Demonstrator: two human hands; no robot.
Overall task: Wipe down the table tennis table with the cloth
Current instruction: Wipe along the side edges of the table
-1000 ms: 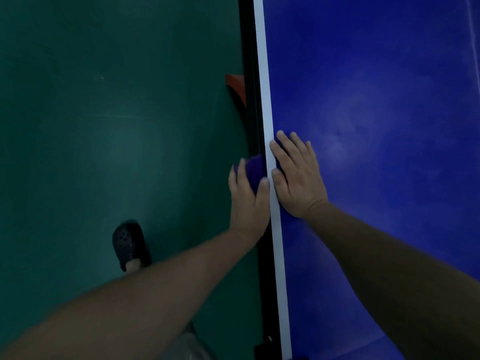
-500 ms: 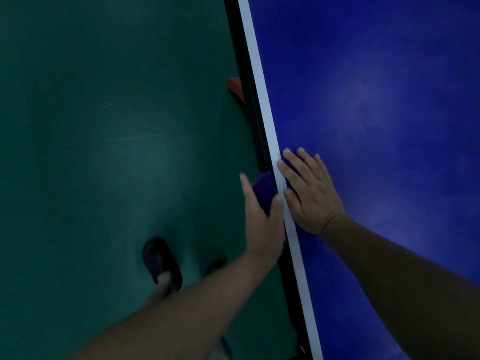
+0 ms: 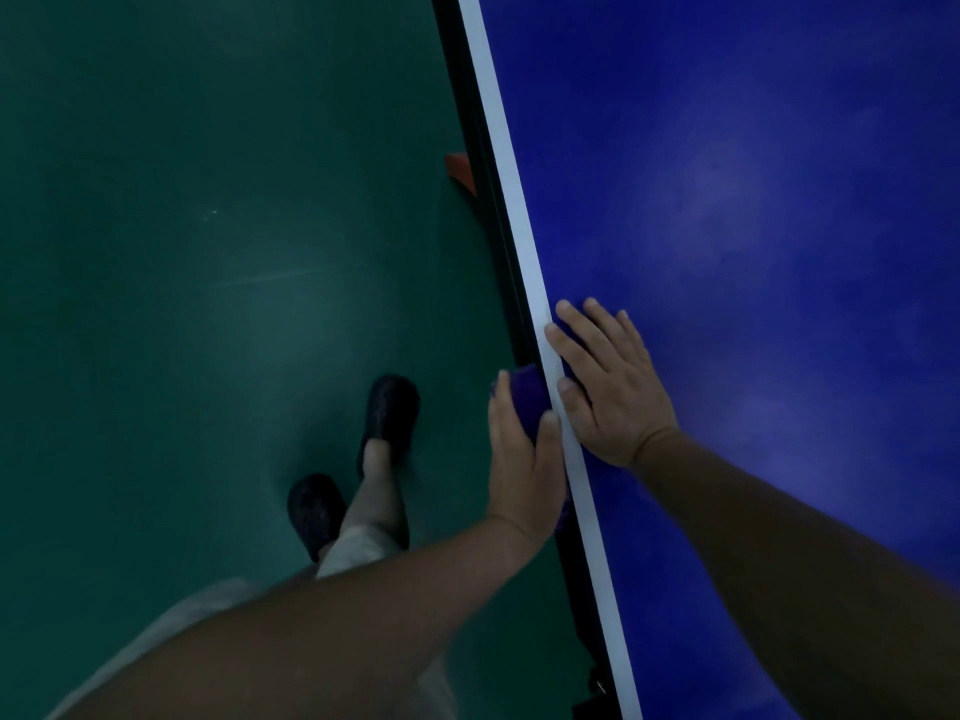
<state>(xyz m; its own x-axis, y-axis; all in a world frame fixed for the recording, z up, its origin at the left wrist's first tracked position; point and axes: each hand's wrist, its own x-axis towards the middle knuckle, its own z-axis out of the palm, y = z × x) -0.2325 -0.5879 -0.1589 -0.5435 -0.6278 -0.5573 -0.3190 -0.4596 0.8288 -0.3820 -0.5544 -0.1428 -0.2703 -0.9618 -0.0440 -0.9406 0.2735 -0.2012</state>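
The blue table tennis table [image 3: 753, 226] fills the right side, with a white line [image 3: 501, 148] along its side edge. A purple cloth [image 3: 525, 392] is folded over that edge. My left hand [image 3: 519, 459] holds the cloth against the side of the table, thumb up on the white line and fingers on the outer face. My right hand [image 3: 610, 392] lies flat on the table top right beside the edge, fingers straight, with a bit of cloth showing under the fingers.
Green floor [image 3: 208, 252] lies to the left of the table. An orange part [image 3: 460, 166] sticks out under the table edge further along. My two feet in dark clogs [image 3: 389, 413] stand on the floor close to the table.
Both hands and the cloth slid along the table edge toward me, away from the orange part. My feet stepped, and both clogs are now in view.
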